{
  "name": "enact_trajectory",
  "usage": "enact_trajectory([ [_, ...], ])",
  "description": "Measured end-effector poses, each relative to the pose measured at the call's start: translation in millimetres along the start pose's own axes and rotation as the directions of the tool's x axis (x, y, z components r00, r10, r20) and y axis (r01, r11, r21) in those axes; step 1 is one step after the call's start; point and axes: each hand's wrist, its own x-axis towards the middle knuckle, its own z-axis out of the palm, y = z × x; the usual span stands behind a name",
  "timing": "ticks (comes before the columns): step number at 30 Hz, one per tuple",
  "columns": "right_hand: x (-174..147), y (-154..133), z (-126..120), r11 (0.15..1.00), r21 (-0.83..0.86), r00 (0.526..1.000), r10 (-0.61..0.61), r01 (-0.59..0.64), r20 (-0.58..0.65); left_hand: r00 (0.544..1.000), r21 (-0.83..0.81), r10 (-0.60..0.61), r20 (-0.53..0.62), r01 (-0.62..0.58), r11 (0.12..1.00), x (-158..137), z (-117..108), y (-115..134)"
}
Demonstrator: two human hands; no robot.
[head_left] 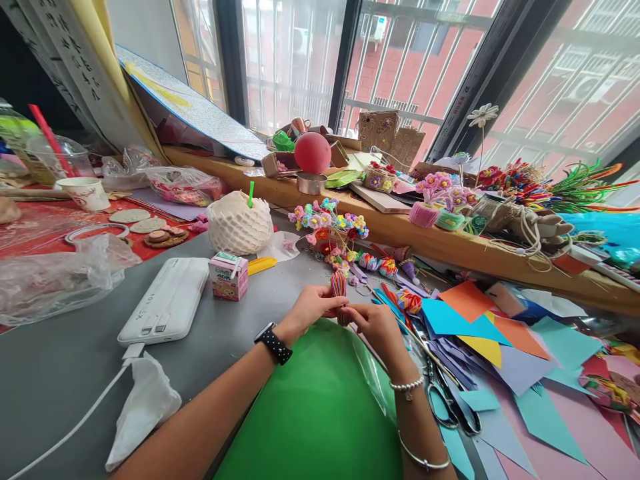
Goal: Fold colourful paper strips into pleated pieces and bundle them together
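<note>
A small upright bundle with thin multicoloured stripes (pixel 339 285) is pinched between my two hands. My left hand (pixel 311 308) grips it from the left with thumb and fingers closed, a black dotted watch band on that wrist. From the right, the closed fingers of my right hand (pixel 371 327) hold its lower part; a beaded bracelet and a bangle circle that arm. Whether the bundle is thread or folded paper I cannot tell. Beneath my hands lies a large glossy green sheet (pixel 320 400), with clear film along its right side.
Scissors (pixel 453 407) and coloured paper pieces (pixel 525 373) cover the right side. Ahead stand yarn flowers (pixel 330 227), a coconut in foam netting (pixel 240 223) and a pink drink carton (pixel 229 277). A white power bank (pixel 165 300) with its cable lies left. Crafts crowd the wooden ledge (pixel 425 240).
</note>
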Motion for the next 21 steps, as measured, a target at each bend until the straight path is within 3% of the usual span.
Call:
enact_trajectory([
  [4, 2.1, 7.9, -7.1, 0.924, 0.374, 0.983, 0.136, -0.082, -0.12, 0.992, -0.018, 0.006, 0.126, -0.004, 1.0, -3.4, 1.4, 4.8],
  [7, 3.6, 7.6, -8.9, 0.843, 0.537, 0.977, 0.138, -0.031, -0.16, 0.977, 0.027, 0.019, 0.214, -0.026, 0.999, -7.9, 4.7, 7.7],
  [10, 2.6, 4.3, -8.9, 0.777, 0.629, 0.99, 0.095, -0.01, -0.102, 0.959, 0.099, 0.023, 0.283, -0.053, 0.994, -12.1, 8.0, 9.8],
  [16, -2.9, 0.8, -9.2, 0.583, 0.799, 0.989, 0.102, -0.148, 0.109, 0.928, 0.212, -0.01, 0.373, -0.075, 0.975, -17.4, 10.2, 15.1],
  [21, -2.0, 0.2, -4.3, 0.467, 0.867, 0.983, 0.136, -0.175, 0.126, 0.932, 0.218, -0.022, 0.361, -0.061, 0.974, -15.1, 6.6, 14.1],
])
